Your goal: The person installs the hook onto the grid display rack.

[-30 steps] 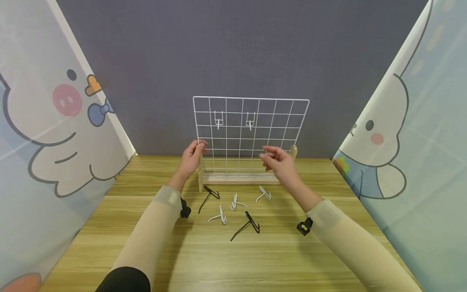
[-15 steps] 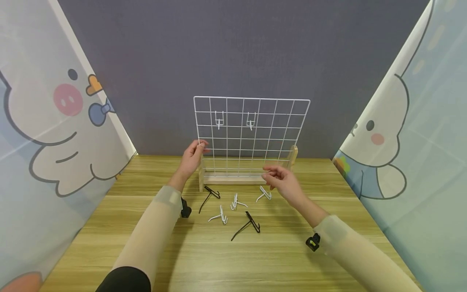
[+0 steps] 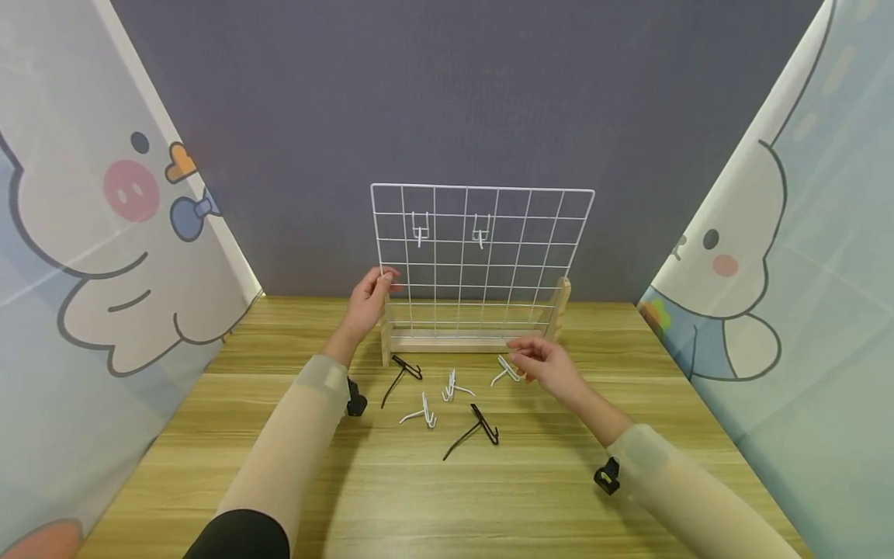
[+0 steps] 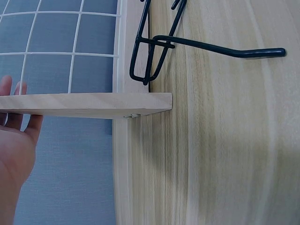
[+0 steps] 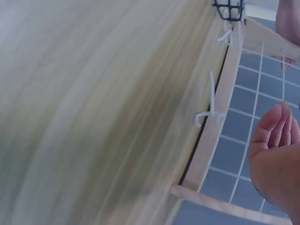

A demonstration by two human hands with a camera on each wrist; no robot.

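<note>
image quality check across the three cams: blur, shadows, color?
Head: mostly sharp, with soft shadows and pale sheen on the table, greyish backdrop; left wrist: black hook fairly crisp, backdrop bluer; right wrist: softest and hazy, white hook edges blurred, wood grain smeared.

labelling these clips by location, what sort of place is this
Probably a small booth set up for tabletop work, perhaps for filming: cartoon-printed side panels close in a wood-grain table to left and right, with a plain dark backdrop behind it.
</note>
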